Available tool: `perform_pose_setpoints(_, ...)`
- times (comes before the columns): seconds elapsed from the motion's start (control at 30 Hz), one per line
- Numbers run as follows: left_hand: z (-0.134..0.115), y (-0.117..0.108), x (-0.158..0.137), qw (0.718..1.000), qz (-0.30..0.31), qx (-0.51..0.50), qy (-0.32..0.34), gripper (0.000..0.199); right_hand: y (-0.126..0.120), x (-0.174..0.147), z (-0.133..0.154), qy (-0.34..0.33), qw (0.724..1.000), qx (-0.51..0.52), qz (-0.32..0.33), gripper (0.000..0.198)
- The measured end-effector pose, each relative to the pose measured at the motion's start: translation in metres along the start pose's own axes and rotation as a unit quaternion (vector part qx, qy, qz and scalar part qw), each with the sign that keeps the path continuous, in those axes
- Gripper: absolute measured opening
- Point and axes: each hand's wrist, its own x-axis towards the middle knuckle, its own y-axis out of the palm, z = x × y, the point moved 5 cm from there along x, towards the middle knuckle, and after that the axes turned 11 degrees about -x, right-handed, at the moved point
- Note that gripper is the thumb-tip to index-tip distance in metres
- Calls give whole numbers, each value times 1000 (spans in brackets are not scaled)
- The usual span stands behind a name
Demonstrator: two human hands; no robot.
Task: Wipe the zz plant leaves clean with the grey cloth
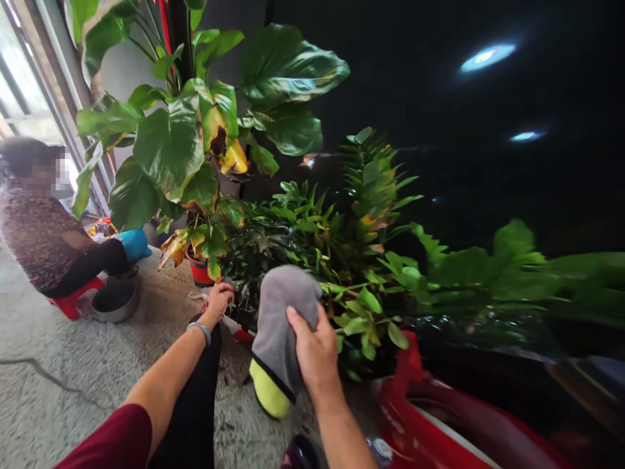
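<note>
My right hand [315, 348] grips a folded cleaning cloth [286, 312], grey on one face with black edging and yellow-green on the other, and holds it up before the plants. With fingers curled in, my left hand [218, 303] reaches down beside the red flowerpot [198, 267]; whatever those fingers hold, if anything, I cannot make out. A low, dark-leaved plant [263, 251] grows just right of my left hand. Above it stands a tall potted plant [170, 143] with broad green leaves, some yellowed and brown.
At the left a person [41, 221] sits on a red stool [75, 299] beside a metal basin [116, 301]. More leafy plants [371, 189] line the dark glossy wall [439, 124]. A red bag [420, 410] stands at the lower right on the concrete floor [53, 365].
</note>
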Motion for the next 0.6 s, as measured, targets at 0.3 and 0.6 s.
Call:
perform_pose_setpoints(0.3,-21,13,-2,978,84,-174,-83,47,34,-7,-39,116,992,20,42,46)
perform_pose_setpoints(0.6,-17,17,-9,976,65,-176,-110,54,26,33,17,-30,999,17,-32,52)
